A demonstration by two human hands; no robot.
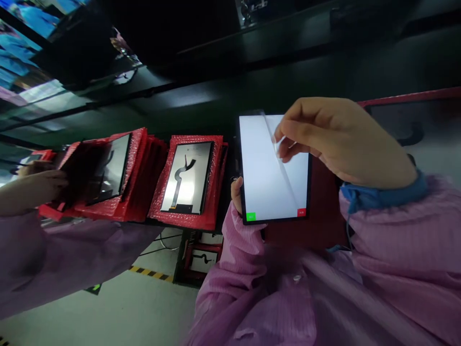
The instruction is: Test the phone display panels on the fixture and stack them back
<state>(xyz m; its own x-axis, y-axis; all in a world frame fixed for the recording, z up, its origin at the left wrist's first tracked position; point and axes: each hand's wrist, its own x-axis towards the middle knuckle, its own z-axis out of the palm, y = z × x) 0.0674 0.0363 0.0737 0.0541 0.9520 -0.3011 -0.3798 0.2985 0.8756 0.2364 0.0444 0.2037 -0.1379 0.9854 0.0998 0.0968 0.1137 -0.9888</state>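
A lit display panel [264, 168], its screen white with a green and a red patch in the lower corners, is tilted up in front of me. My left hand [236, 194] grips its lower left edge; most of that hand is hidden behind the panel. Across the screen runs a strip of clear film [272, 132], slanting from the top edge toward the lower right. Over the panel's upper right part, my right hand [320, 137] pinches the film with thumb and fingers. A blue band [385, 194] circles my right wrist.
Left of me, another display panel [189, 178] with a dark flex cable lies on red bubble-wrap sleeves [158, 168]. Farther left, a co-worker's hand [45, 180] is at more panels. Under the bench, a rack [180, 269] holds panels. Another panel [432, 129] lies at right.
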